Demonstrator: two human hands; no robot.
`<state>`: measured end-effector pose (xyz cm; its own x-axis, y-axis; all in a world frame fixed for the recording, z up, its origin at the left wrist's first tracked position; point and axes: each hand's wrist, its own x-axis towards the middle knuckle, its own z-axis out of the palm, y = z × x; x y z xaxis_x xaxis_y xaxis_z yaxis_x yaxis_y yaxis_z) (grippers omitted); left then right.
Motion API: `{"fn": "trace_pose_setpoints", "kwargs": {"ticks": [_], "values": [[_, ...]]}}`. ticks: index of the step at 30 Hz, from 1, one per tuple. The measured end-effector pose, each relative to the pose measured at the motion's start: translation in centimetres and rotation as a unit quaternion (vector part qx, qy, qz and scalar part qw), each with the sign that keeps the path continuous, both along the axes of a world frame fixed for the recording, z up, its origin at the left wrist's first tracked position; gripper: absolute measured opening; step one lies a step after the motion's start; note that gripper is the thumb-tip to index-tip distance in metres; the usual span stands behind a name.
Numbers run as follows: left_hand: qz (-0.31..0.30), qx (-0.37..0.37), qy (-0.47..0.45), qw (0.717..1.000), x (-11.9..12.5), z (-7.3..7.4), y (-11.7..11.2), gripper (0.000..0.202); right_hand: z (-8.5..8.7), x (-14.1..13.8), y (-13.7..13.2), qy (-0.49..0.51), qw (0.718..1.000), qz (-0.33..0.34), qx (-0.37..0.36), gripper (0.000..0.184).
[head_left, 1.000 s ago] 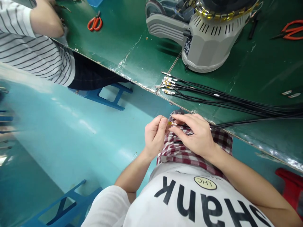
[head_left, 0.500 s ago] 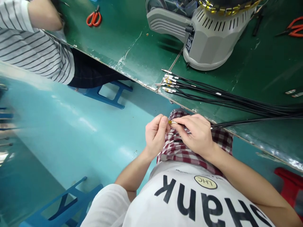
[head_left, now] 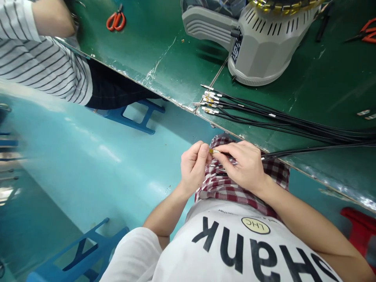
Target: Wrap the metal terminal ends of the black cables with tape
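Over my lap, my left hand pinches the tip of a black cable, where a strip of yellow tape shows beside the thumb. Just behind that tip, the fingers of my right hand are closed round the same cable near its metal connector. From under my right hand the black cables run right, up over the table edge. Another silver cable end pokes out below my fingers. A bundle of black cables with silver and yellow ends lies on the table.
On the green table stands a grey tape dispenser. Red-handled cutters lie at the upper left, and another pair at the far right. A co-worker in a striped shirt sits at the left. Blue stools stand on the floor.
Both hands keep the same grip on the cable tip and have barely moved. The view has shifted very slightly.
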<state>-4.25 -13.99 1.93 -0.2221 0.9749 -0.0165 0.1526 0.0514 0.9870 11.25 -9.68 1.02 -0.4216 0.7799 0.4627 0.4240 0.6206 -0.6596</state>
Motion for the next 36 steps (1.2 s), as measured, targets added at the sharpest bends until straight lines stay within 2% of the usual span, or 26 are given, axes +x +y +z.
{"fn": "trace_pose_setpoints", "kwargs": {"ticks": [6, 12, 16, 21, 24, 28, 32, 35, 36], "values": [[-0.003, 0.001, -0.021, 1.000, 0.0, 0.0, 0.1, 0.045, -0.2, -0.1, -0.2, -0.043, 0.996, -0.006, 0.071, 0.010], [-0.006, -0.018, -0.024, 1.000, 0.1, -0.2, 0.0, 0.047, -0.2, -0.4, -0.1, -0.002, 1.000, 0.004, -0.019, 0.008], [-0.024, -0.024, -0.036, 0.999, -0.2, -0.2, 0.1, 0.046, 0.0, -0.6, -0.1, 0.007, 1.000, 0.017, -0.019, 0.007], [-0.063, -0.023, -0.133, 0.989, -0.7, -0.5, 0.4, 0.046, 0.3, -0.4, -0.2, 0.019, 0.999, 0.019, -0.032, 0.005], [-0.066, -0.038, -0.138, 0.987, -1.0, -0.9, 0.4, 0.047, 0.3, -0.3, -0.1, 0.017, 0.998, 0.022, -0.050, 0.007], [-0.074, -0.066, -0.107, 0.989, -1.3, -1.2, 0.3, 0.048, 0.2, -0.4, 0.3, -0.011, 0.997, 0.060, -0.052, 0.010], [-0.063, -0.062, -0.105, 0.990, -1.6, -1.3, 0.4, 0.049, 0.6, -0.7, 0.8, -0.057, 0.994, 0.084, -0.045, 0.015], [-0.086, -0.086, -0.093, 0.988, -2.0, -2.0, 0.4, 0.050, 1.1, -0.2, 2.3, -0.115, 0.987, 0.108, -0.040, 0.018], [-0.096, -0.101, -0.083, 0.987, -2.2, -2.4, 0.4, 0.050, 1.2, 0.2, 3.2, -0.137, 0.986, 0.095, -0.033, 0.021]]}}
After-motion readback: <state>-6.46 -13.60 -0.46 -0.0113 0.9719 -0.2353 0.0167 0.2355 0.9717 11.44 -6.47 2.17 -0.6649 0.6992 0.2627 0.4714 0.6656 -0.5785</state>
